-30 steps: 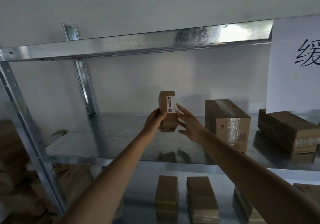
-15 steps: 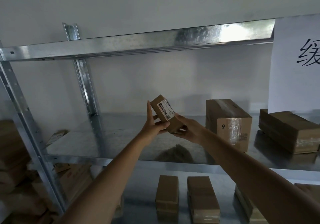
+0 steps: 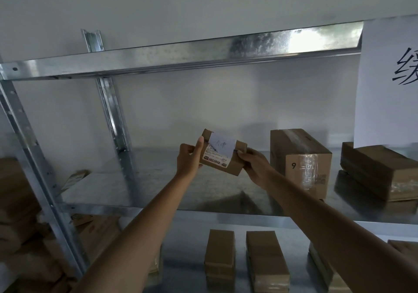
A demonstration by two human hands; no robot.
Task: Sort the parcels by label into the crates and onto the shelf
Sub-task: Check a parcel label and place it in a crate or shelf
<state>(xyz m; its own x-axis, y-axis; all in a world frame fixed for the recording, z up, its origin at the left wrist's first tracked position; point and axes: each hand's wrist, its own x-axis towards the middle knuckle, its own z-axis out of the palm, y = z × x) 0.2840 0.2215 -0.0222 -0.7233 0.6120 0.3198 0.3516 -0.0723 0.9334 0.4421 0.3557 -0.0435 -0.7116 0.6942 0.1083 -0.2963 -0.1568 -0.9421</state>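
Since the earlier frames the small parcel [image 3: 222,152] has been turned from standing on end to lying with its long axis running sideways between the two hands, its labelled face now tipped up toward the camera. Left hand [image 3: 189,157] grips the parcel's left end, thumb raised along the upper corner and fingers curled round the near face; right hand [image 3: 252,162] pinches the opposite end, fingers wrapped round the lower right corner. Both hands are closed on the box, neither nearer than the other, and it hangs between them in the air, above the metal shelf [image 3: 158,186] and not touching it. A white label [image 3: 218,154] with handwriting on its upper part covers the middle of the face; the writing is too small to read. Outward to the right of the right hand stands a taller box marked 9 [image 3: 300,163], near but apart, and further right a flat box [image 3: 380,172] under a hanging paper sign [image 3: 389,77]. To the left of the left hand the shelf surface lies bare, which looks the easier landing spot if the label sends it here. Below the hands, two narrow boxes [image 3: 246,261] sit on the lower tier.
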